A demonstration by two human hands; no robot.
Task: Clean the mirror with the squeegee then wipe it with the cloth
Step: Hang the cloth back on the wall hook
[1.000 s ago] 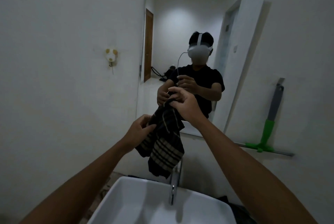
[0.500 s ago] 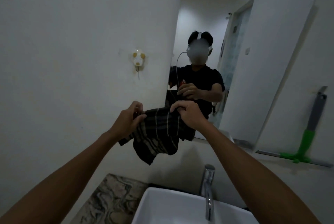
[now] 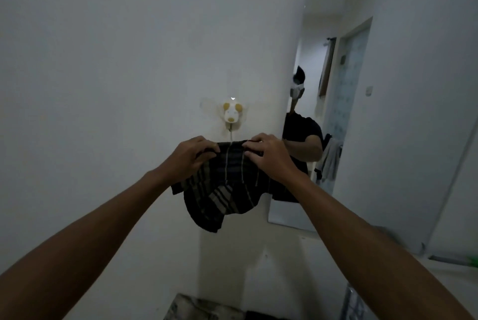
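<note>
squeegee (image 3: 470, 259): cut off at rt edge | hook (image 3: 231, 130) tip: behind cloth (image 3: 227, 190)

Both arms reach out far in front, bare from the elbow down. They come in from the near corners and point toward the middle. The left hand (image 3: 190, 155) is up at chest height with its back facing us. Its fingers (image 3: 207, 147) are curled down and pinched tight on what it holds. The right hand (image 3: 269, 155) is just to the right of it, at the same height. Its fingers (image 3: 254, 140) are bent and pinched tight too. The two hands are close but not touching. Both wrists are bent a little downward.
</note>
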